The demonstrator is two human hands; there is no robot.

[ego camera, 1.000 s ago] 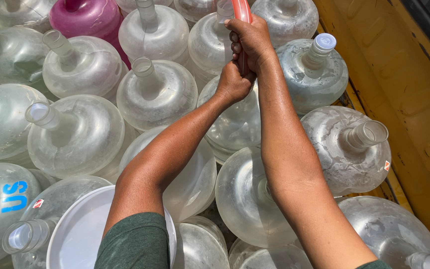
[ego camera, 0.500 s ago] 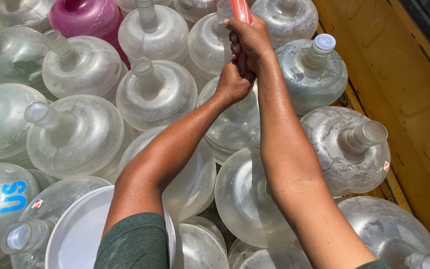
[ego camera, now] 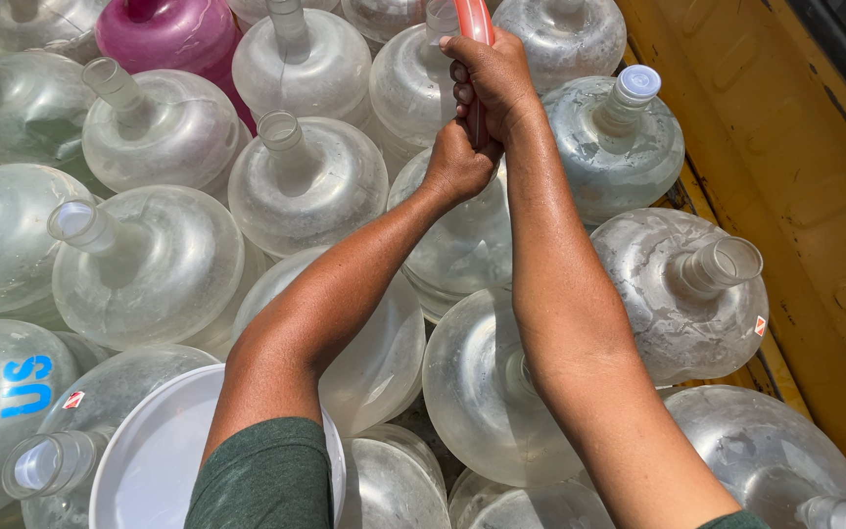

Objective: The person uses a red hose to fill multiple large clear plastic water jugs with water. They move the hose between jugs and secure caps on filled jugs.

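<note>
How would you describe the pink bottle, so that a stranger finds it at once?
Start at the yellow wall on the right and look across the packed water bottles to the top left corner. There, beyond the hands gripping the red hose, stands the pink bottle. It alone is opaque magenta; its neighbours are all clear.

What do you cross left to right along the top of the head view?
Pink jug → clear open-necked jug → red hose gripped by right hand, left hand just below → blue-capped jug → yellow wall.
</note>
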